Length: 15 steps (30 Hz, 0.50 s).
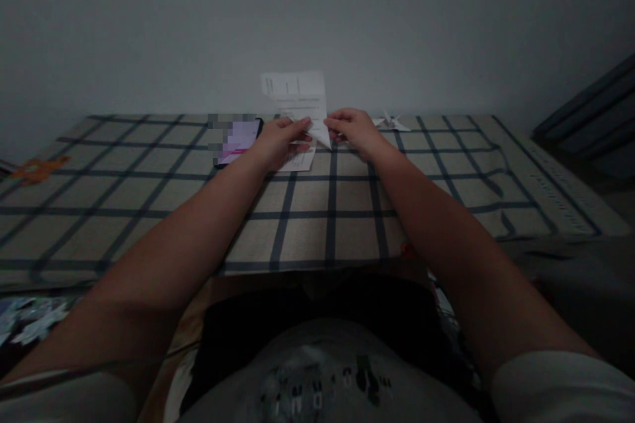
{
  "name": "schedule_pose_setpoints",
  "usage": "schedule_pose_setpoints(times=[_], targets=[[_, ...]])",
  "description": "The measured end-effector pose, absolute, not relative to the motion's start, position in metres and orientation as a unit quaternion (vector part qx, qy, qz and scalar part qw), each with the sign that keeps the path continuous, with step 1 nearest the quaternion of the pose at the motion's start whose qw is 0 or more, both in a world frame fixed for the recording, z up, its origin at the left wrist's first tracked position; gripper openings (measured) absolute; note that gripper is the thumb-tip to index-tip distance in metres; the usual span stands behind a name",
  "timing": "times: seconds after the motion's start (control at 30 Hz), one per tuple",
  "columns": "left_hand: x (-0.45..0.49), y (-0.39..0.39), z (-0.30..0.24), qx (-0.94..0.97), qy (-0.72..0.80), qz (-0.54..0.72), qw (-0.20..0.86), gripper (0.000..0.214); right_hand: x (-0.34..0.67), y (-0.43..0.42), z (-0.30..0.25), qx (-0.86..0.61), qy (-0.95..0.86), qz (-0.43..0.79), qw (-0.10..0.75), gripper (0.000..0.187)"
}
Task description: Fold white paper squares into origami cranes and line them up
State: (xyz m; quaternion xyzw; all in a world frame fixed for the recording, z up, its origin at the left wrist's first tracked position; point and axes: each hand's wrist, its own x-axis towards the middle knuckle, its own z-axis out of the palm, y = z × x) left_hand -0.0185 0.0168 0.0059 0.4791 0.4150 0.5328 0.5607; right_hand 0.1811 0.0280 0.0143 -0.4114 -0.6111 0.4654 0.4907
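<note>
Both my arms reach forward over a checked cloth (149,192). My left hand (280,142) and my right hand (354,132) pinch a white printed sheet of paper (300,102) from either side, holding it upright above the cloth with a folded corner pointing down between my fingers. Another small white paper (300,160) lies flat just under my left hand.
A phone (238,139) with a lit purple screen lies left of my hands. A small folded white paper figure (391,121) sits at the far edge, right of my hands. An orange object (37,168) lies at the far left. A plain wall rises behind.
</note>
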Motion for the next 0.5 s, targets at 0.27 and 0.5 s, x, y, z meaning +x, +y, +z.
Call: schedule_pose_setpoints(times=[0.27, 0.5], targets=[[-0.0180, 0.0163, 0.0034, 0.502, 0.422, 0.524, 0.544, 0.012, 0.1770, 0.0245, 0.0170, -0.412, -0.602, 0.471, 0.496, 0.017], [-0.0173, 0.0162, 0.0035, 0.496, 0.414, 0.522, 0.557, 0.009, 0.1768, 0.0233, 0.0164, -0.403, -0.604, 0.472, 0.501, 0.014]])
